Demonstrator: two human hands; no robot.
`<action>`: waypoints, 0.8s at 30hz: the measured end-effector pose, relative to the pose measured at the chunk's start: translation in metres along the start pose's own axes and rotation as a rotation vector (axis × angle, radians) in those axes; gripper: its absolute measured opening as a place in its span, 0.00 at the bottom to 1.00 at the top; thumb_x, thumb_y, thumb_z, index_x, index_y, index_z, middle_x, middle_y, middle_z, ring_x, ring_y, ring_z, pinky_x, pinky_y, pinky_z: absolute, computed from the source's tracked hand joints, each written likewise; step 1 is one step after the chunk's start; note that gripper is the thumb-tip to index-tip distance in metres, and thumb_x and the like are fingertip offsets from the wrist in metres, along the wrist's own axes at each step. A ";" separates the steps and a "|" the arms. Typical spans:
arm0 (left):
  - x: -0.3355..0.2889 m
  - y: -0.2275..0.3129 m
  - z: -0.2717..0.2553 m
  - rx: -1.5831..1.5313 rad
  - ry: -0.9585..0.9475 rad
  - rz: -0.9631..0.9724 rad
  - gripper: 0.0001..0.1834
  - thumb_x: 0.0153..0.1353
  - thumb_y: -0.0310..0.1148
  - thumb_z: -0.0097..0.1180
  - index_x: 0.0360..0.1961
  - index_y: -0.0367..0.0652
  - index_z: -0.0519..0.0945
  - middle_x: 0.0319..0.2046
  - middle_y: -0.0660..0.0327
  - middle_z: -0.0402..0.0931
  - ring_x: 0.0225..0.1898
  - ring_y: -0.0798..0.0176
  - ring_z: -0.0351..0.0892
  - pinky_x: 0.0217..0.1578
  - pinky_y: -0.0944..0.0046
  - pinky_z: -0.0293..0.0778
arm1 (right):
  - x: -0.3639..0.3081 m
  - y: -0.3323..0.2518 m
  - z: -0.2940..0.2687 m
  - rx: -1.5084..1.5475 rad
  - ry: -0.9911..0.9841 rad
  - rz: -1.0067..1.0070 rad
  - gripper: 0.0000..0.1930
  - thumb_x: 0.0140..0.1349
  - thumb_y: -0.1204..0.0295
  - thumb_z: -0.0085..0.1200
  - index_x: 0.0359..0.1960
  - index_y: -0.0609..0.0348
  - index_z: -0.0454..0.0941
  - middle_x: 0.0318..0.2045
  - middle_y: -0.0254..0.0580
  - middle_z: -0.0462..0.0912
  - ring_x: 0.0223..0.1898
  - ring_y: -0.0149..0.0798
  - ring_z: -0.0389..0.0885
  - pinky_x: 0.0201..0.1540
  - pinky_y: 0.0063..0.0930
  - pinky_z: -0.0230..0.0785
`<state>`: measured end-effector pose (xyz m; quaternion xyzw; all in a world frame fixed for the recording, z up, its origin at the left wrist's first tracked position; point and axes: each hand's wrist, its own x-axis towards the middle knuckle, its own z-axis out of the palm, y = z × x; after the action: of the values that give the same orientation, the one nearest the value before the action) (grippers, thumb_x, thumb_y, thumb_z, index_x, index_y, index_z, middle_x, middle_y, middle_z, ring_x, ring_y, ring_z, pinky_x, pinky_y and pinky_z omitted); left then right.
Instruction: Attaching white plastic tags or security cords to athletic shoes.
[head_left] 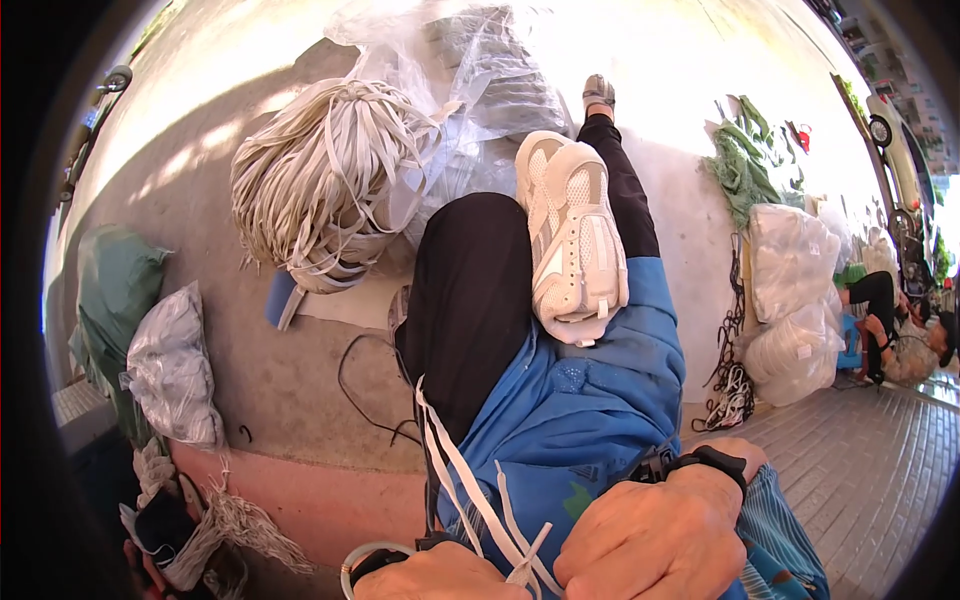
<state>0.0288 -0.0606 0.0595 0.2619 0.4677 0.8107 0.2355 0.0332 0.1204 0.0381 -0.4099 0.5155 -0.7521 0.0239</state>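
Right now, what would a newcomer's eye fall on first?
Probably the big bundle of off-white strips, left of the black-clad knee. Next, two pale shoes, lying to that knee's right, above the blue cloth. At the bottom edge, white laces run down between left hand and right hand.

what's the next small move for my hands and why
I'd probably separate the flat, off-white fabric laces first: they seem to cross between the left hand and the right hand, while the pale cream mesh sneakers lie beyond with no lace visibly threaded.
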 end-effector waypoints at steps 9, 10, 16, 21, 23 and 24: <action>-0.004 -0.047 -0.004 -0.173 0.649 -0.178 0.07 0.53 0.25 0.58 0.28 0.33 0.74 0.23 0.63 0.69 0.21 0.75 0.63 0.22 0.76 0.58 | 0.003 0.012 -0.030 -0.151 0.109 0.509 0.05 0.54 0.79 0.53 0.31 0.68 0.79 0.16 0.41 0.75 0.16 0.33 0.73 0.16 0.23 0.60; -0.006 -0.047 -0.003 -0.225 0.642 -0.189 0.05 0.54 0.24 0.57 0.30 0.32 0.77 0.25 0.64 0.71 0.25 0.76 0.65 0.26 0.76 0.57 | 0.002 0.012 -0.031 -0.114 0.121 0.557 0.04 0.54 0.79 0.53 0.30 0.67 0.78 0.17 0.40 0.76 0.16 0.32 0.72 0.17 0.23 0.60; -0.008 -0.048 -0.005 -0.220 0.638 -0.244 0.05 0.54 0.23 0.57 0.31 0.32 0.76 0.25 0.65 0.71 0.25 0.77 0.63 0.25 0.77 0.56 | 0.000 0.017 -0.035 -0.152 0.098 0.634 0.05 0.58 0.77 0.50 0.32 0.67 0.76 0.24 0.41 0.78 0.22 0.35 0.76 0.23 0.24 0.65; -0.003 -0.048 -0.001 -0.209 0.682 -0.269 0.05 0.54 0.23 0.57 0.31 0.32 0.76 0.25 0.66 0.70 0.25 0.78 0.62 0.25 0.77 0.55 | -0.002 0.017 -0.038 -0.234 0.083 0.615 0.05 0.57 0.78 0.51 0.32 0.67 0.76 0.22 0.42 0.77 0.21 0.36 0.75 0.23 0.25 0.65; -0.003 -0.048 -0.001 -0.192 0.697 -0.275 0.05 0.54 0.23 0.57 0.31 0.33 0.77 0.25 0.66 0.70 0.25 0.78 0.62 0.25 0.77 0.55 | -0.004 0.018 -0.040 -0.302 0.058 0.573 0.05 0.56 0.78 0.52 0.32 0.66 0.77 0.24 0.41 0.76 0.19 0.33 0.73 0.21 0.23 0.64; -0.004 -0.050 -0.002 -0.083 0.683 -0.242 0.05 0.54 0.23 0.57 0.31 0.33 0.77 0.25 0.66 0.70 0.24 0.78 0.62 0.24 0.76 0.55 | -0.004 0.017 -0.040 -0.302 0.059 0.573 0.05 0.56 0.78 0.52 0.32 0.66 0.77 0.24 0.41 0.76 0.19 0.33 0.73 0.21 0.23 0.64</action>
<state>0.0371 -0.0422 0.0138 -0.0912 0.5135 0.8360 0.1705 0.0036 0.1447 0.0163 -0.2250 0.7163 -0.6412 0.1586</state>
